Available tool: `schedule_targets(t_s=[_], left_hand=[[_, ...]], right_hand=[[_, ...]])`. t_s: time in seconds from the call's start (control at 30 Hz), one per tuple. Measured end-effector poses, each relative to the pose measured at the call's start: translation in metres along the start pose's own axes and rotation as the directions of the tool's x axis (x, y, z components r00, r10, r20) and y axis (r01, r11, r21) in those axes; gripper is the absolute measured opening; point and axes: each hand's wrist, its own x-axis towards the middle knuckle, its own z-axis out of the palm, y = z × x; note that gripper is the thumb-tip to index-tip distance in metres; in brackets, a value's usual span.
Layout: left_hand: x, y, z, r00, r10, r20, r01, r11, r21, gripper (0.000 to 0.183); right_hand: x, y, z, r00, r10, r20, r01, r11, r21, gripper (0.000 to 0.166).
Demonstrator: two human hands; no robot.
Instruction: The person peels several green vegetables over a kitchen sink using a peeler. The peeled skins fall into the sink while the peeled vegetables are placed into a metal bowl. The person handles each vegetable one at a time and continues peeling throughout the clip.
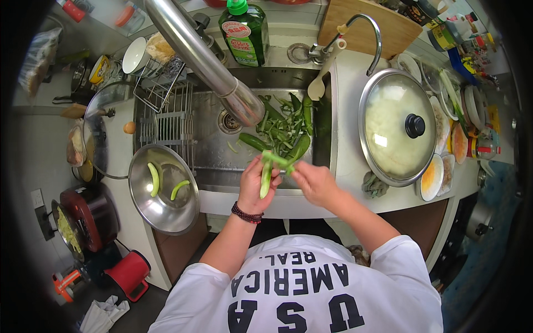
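Observation:
Over the sink's front edge, my left hand (254, 187) holds a partly peeled, cucumber-like green vegetable (265, 183), its pale flesh bared at the lower end. My right hand (314, 183) grips a light green peeler (277, 158), whose head is against the upper end of the vegetable. Slight blur hides the blade. Just beyond both hands, the steel sink (208, 152) contains a heap of dark green peelings (281, 131) and several unpeeled vegetables (300, 147). To my left, a steel bowl (164, 220) holds two pale peeled pieces (153, 180).
A steel faucet (233, 93) reaches over the sink. Left of it are a dish rack (166, 120) and a glass lid (106, 125). On the right counter stand a lidded pan (395, 129), a balled grey cloth (374, 184) and bowls of food (432, 177). A white spoon (317, 87) leans at the sink's rim.

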Motion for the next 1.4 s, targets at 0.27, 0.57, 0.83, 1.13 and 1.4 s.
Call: schedule_targets(t_s=[0.27, 0.57, 0.83, 1.13, 1.4], left_hand=[[-0.001, -0.002, 0.002, 1.000, 0.016, 0.018, -0.017, 0.996, 0.084, 0.017], [-0.006, 0.003, 0.008, 0.996, -0.050, 0.068, 0.045, 0.996, 0.072, 0.021], [0.009, 0.011, -0.014, 0.988, -0.087, 0.126, 0.101, 0.989, -0.112, 0.022], [0.008, 0.008, -0.008, 0.998, -0.040, 0.048, 0.043, 0.998, -0.046, 0.021], [0.002, 0.002, -0.005, 0.991, -0.088, 0.102, 0.089, 0.996, -0.005, 0.021]], right_hand=[[0.006, -0.001, 0.003, 0.972, -0.232, 0.033, 0.234, 0.956, -0.176, 0.017], [0.025, 0.050, 0.018, 0.975, 0.200, -0.093, -0.213, 0.964, -0.162, 0.021], [0.011, 0.006, 0.011, 0.984, 0.178, 0.019, -0.179, 0.973, 0.148, 0.020], [0.014, -0.016, 0.006, 0.967, -0.252, 0.035, 0.254, 0.948, -0.191, 0.019], [0.030, 0.029, 0.014, 0.994, -0.068, -0.083, 0.035, 0.938, -0.345, 0.021]])
